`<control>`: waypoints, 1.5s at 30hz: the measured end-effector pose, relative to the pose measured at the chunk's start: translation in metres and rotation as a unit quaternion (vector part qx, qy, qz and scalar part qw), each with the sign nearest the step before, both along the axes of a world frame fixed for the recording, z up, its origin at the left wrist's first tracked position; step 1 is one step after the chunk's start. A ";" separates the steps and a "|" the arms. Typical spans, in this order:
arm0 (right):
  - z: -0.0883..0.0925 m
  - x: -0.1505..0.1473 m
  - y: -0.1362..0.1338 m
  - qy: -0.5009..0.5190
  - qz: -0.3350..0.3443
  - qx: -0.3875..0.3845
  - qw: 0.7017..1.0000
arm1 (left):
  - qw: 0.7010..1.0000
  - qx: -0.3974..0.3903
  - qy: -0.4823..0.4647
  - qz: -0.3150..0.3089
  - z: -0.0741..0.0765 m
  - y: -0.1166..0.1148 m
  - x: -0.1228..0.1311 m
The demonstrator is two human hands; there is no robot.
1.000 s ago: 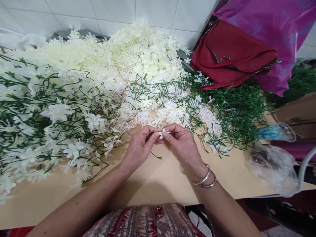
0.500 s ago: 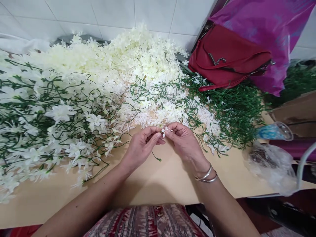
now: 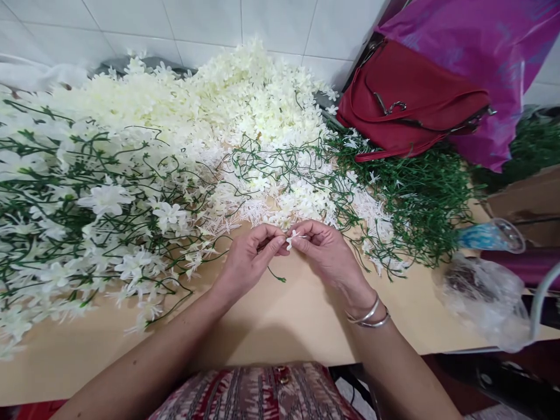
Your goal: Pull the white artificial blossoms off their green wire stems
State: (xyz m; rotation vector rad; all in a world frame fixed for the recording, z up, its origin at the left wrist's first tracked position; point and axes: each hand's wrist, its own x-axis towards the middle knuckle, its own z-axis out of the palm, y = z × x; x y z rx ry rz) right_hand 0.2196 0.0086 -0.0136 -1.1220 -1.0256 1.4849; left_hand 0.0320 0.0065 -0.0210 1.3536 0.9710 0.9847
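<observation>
My left hand (image 3: 256,255) pinches a thin green artificial stem (image 3: 276,276), whose lower end hangs below the fingers. Meeting it fingertip to fingertip, my right hand (image 3: 321,248) grips a small white artificial flower (image 3: 291,240) between thumb and forefinger. How stem and flower join is hidden by the fingers. Just beyond the hands lie loose white stamen pieces (image 3: 249,213) and green stems (image 3: 280,154) over white blossoms. To the left, a heap of stemmed white flowers (image 3: 107,200) covers the table.
A pale blossom pile (image 3: 245,87) rests against the tiled wall (image 3: 210,20). On the right are green stems (image 3: 433,192), a red handbag (image 3: 411,99), a purple plastic bag (image 3: 476,52), a blue-patterned cup (image 3: 490,235) and a clear plastic bag (image 3: 485,297) on the table (image 3: 245,326).
The white flower has tilted slightly between my fingertips. Both hands stay in nearly the same place, and the view has shifted a little.
</observation>
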 end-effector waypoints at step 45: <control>0.032 -0.002 0.001 -0.106 0.016 0.079 0.991 | 0.967 0.216 0.131 0.041 0.023 0.005 -0.007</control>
